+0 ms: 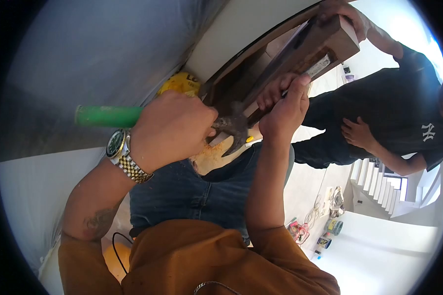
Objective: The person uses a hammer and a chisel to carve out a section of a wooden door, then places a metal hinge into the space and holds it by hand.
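Note:
My left hand (174,125), wearing a watch, is closed round a hammer (106,116) with a green handle. The dark claw head lies between my hands. My right hand (285,105) is closed beside the edge of a brown wooden piece (293,61), thumb extended along it. A small dark object shows between its fingers, too hidden to name. Just beyond the thumb, a pale, rough metal-like plate (319,67) sits in a recess of the wood. Another person's hand (344,12) grips the far end of the wood.
The other person, in a dark shirt (389,105), stands at the right. A yellow object (182,83) lies behind my left hand. Cables (312,214) and containers (334,226) are on the floor at lower right, near white stairs (374,184). Grey sheeting (98,59) hangs at left.

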{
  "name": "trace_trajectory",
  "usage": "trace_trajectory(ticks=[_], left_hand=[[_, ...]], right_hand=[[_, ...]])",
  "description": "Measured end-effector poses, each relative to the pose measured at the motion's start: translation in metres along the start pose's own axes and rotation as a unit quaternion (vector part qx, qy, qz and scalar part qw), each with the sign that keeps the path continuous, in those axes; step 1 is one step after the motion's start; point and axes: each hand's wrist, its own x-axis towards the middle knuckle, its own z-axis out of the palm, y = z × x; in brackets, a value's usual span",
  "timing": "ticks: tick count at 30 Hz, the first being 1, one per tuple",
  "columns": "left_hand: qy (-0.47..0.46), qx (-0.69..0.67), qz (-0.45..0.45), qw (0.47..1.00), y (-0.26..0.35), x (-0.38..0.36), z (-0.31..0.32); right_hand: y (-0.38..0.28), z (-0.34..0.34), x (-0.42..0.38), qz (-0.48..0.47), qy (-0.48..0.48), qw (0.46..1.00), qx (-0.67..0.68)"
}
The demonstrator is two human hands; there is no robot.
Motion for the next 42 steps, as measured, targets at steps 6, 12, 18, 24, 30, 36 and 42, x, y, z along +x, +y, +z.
trace_trajectory(ticks=[6, 12, 18, 24, 30, 36, 42], left_hand=[[-0.13, 0.078, 0.031, 0.988, -0.004, -0.016, 0.029], [-0.088, 0.037, 0.01, 0.995, -0.001, -0.001, 0.002], [-0.106, 0.096, -0.013, 0.99, 0.0, -0.004, -0.015], [-0.003, 0.032, -0.012, 0.999, -0.002, 0.0, -0.01], [-0.105, 0.047, -0.051, 0.992, -0.008, -0.003, 0.009], [-0.008, -0.016, -0.044, 0.999, -0.009, -0.001, 0.003], [-0.021, -0.021, -0.068, 0.997, 0.002, -0.004, -0.006]], right_hand=[[-0.003, 0.009, -0.004, 0.024, 0.011, 0.999, 0.046], [-0.004, 0.014, -0.004, 0.011, 0.036, 0.999, 0.02], [-0.003, 0.013, -0.003, 0.01, 0.026, 0.999, 0.031], [-0.002, 0.02, -0.004, 0.01, 0.053, 0.998, 0.044], [0.002, 0.016, -0.002, -0.012, 0.048, 0.998, 0.024], [0.0, 0.018, -0.006, -0.032, 0.076, 0.996, -0.031], [-0.007, 0.011, -0.01, -0.037, 0.053, 0.993, -0.1]])
